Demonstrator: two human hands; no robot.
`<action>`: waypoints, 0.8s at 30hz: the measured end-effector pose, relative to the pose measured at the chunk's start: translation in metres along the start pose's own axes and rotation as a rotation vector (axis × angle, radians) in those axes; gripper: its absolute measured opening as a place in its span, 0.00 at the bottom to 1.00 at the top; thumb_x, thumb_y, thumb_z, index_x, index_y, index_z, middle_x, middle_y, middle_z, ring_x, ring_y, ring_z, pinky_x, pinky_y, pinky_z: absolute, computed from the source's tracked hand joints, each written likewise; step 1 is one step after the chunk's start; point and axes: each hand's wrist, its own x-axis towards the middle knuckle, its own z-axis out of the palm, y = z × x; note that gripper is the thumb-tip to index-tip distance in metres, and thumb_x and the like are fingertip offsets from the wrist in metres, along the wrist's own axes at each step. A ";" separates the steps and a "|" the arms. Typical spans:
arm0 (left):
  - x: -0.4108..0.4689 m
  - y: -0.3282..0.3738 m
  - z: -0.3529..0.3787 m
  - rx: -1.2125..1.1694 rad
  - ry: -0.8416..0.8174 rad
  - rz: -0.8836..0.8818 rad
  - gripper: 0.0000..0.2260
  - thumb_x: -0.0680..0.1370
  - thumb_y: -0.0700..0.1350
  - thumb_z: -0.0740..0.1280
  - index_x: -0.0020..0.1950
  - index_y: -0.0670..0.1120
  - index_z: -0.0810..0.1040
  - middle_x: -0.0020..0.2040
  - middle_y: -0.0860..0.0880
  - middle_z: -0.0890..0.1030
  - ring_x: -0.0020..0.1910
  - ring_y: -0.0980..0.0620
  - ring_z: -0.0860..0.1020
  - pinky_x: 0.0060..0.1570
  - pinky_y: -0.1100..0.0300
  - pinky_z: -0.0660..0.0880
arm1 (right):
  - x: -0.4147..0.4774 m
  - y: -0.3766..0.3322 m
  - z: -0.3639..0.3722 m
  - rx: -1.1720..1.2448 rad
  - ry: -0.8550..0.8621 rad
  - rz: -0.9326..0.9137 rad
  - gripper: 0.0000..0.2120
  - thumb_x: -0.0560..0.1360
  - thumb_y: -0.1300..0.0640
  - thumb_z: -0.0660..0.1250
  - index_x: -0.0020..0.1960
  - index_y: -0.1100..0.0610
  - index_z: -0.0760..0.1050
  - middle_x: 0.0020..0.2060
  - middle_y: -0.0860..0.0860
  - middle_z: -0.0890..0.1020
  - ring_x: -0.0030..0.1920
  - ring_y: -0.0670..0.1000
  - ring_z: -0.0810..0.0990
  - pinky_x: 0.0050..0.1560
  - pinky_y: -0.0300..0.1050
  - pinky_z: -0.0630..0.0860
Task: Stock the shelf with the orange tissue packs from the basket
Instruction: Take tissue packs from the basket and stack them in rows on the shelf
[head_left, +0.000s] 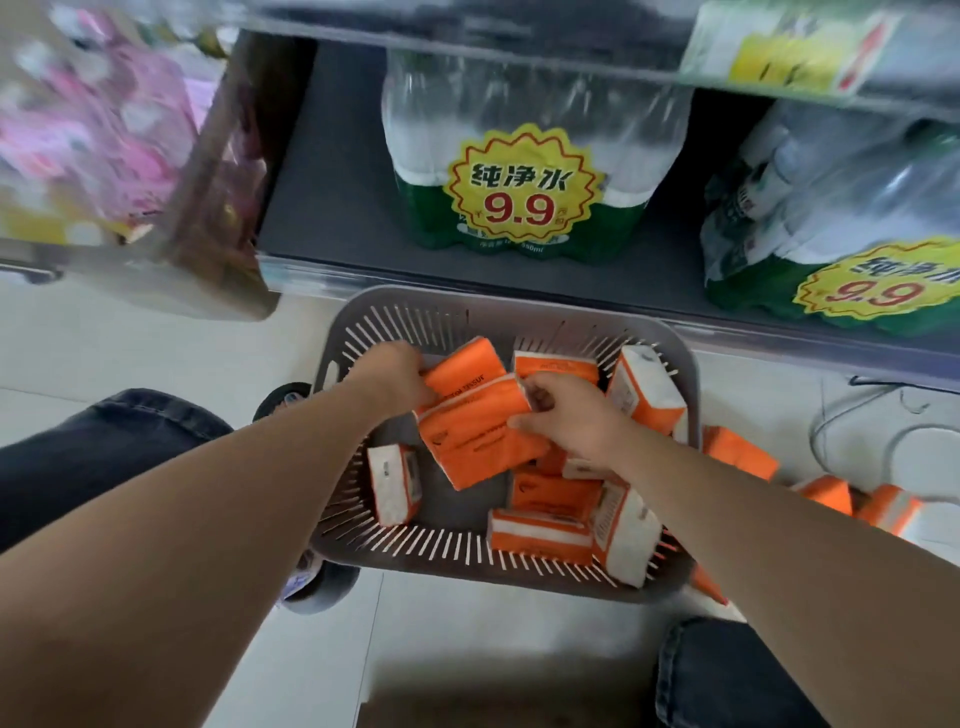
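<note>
A grey slotted basket sits on the floor below the shelf, holding several orange tissue packs. My left hand grips the left end of an orange pack near the basket's back. My right hand pinches the right edge of a second orange pack that lies just in front of the first. More packs lie loose in the basket, such as one standing at the left and one at the front. The dark shelf above has bare room at its left.
Two shrink-wrapped water bottle bundles with yellow 9.9 price tags stand on the shelf, one in the middle and one at the right. Several orange packs lie on the floor right of the basket. Pink packages fill the left shelf.
</note>
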 end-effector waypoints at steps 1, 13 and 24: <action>-0.007 0.003 -0.008 0.017 0.002 0.017 0.13 0.75 0.48 0.66 0.55 0.44 0.81 0.42 0.45 0.78 0.49 0.44 0.79 0.43 0.58 0.70 | -0.005 -0.004 -0.008 0.019 0.011 -0.002 0.12 0.71 0.53 0.73 0.51 0.57 0.77 0.49 0.51 0.81 0.51 0.52 0.79 0.53 0.49 0.76; -0.089 0.034 -0.100 -0.723 -0.146 0.007 0.15 0.70 0.44 0.69 0.52 0.36 0.79 0.52 0.38 0.82 0.52 0.47 0.82 0.54 0.55 0.79 | -0.082 -0.053 -0.093 0.290 0.120 -0.060 0.03 0.76 0.53 0.68 0.49 0.50 0.75 0.44 0.45 0.80 0.47 0.46 0.80 0.44 0.37 0.75; -0.154 0.071 -0.157 -1.332 -0.102 0.165 0.14 0.77 0.50 0.66 0.60 0.45 0.78 0.57 0.42 0.81 0.55 0.44 0.81 0.52 0.50 0.78 | -0.146 -0.095 -0.155 0.572 0.316 -0.133 0.08 0.77 0.53 0.66 0.51 0.57 0.77 0.49 0.54 0.82 0.47 0.51 0.82 0.45 0.43 0.78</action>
